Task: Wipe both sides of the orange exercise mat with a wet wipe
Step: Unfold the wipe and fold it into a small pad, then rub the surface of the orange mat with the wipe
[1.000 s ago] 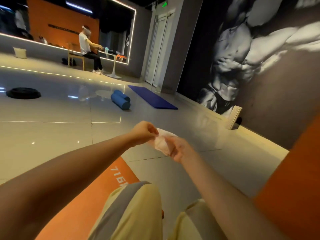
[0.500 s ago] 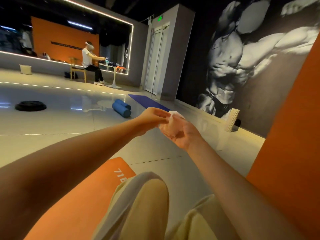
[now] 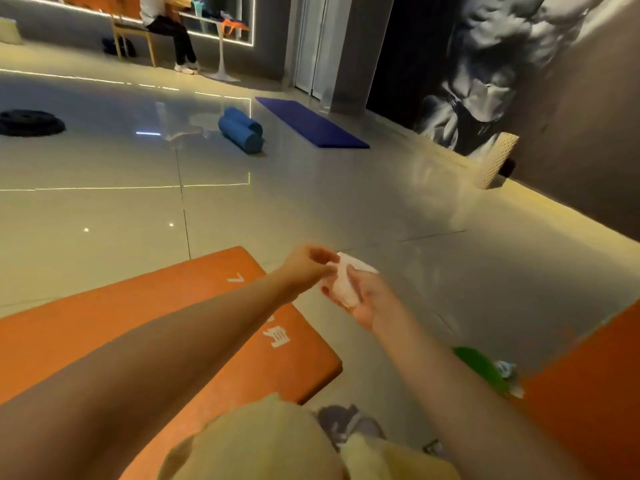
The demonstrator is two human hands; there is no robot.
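Hands meet in mid-air in front of the crouched person's knees. The left hand [image 3: 306, 268] has its thumb and fingertips curled together, pinching the upper edge of a crumpled white wet wipe [image 3: 343, 289]. The right hand [image 3: 372, 301] lies palm-up under the wipe, fingers cupped round it and thumb pressed on top. The wipe is bunched between both hands, touching nothing else.

A flat orange foam exercise mat with white printing [image 3: 138, 323] lies on the glossy beige tiled floor [image 3: 346, 202] to the person's left. The left forearm crosses above it, and the hands hang just beyond its right-hand edge, apart from the mat. The knees, in pale yellow trousers [image 3: 263, 441], sit at the mat's near corner.

A second orange surface [image 3: 588, 393] fills the lower right. Its edge is blurred, and I can't tell what it is. A green packet [image 3: 485, 368] lies on the floor just beside it.

Far side of the room:
- two blue foam rollers [image 3: 242, 133] lying together
- a dark blue mat [image 3: 311, 123] spread flat near the grey door
- a black weight plate stack [image 3: 29, 123] at the left
- a cream perforated roller [image 3: 498, 161] leaning at the mural wall
- another person seated on a wooden chair [image 3: 133, 32] at a small white table
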